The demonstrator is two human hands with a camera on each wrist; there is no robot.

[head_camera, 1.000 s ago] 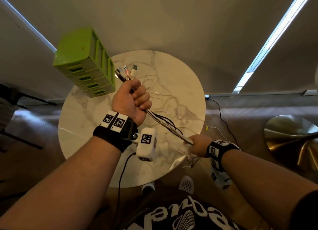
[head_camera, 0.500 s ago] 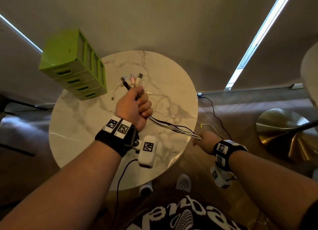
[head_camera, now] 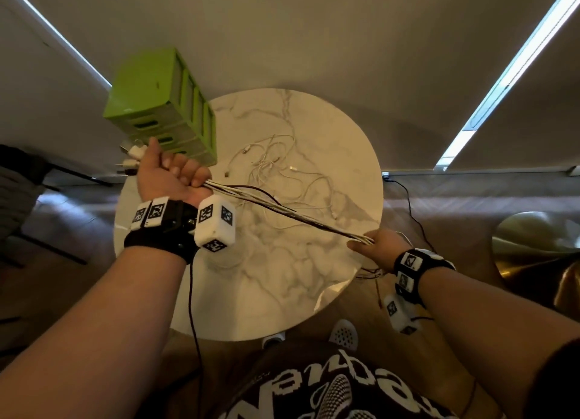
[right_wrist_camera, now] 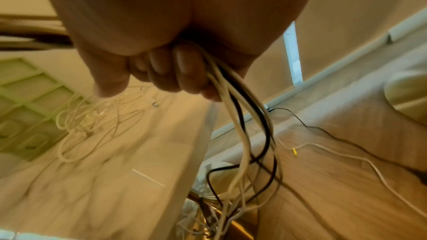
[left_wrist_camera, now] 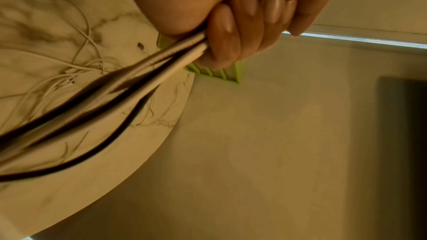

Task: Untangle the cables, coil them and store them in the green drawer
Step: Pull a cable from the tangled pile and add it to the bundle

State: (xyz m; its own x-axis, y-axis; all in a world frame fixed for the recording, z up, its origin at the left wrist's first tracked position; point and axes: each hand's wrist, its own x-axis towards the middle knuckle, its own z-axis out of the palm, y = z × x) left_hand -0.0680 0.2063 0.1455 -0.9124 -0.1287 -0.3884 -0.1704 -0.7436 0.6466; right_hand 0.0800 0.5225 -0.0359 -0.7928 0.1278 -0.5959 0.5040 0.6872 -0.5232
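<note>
White and black cables (head_camera: 284, 207), stretched taut above the marble table (head_camera: 282, 277) between the clenched left hand (head_camera: 171, 175) and gripping right hand (head_camera: 378, 246), should slide evenly through the right fist before coiling.

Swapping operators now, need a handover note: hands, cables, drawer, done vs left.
Left hand grips the connector end of the cable bundle; right hand grips it further along, stretched above the table. The loose ends hang past the table's edge. A second tangle of white cables lies on the table. Green drawer unit stands at the far left, drawers shut.
Done: bundle drawn straight.
Left: separate, coil, then store everything.
</note>
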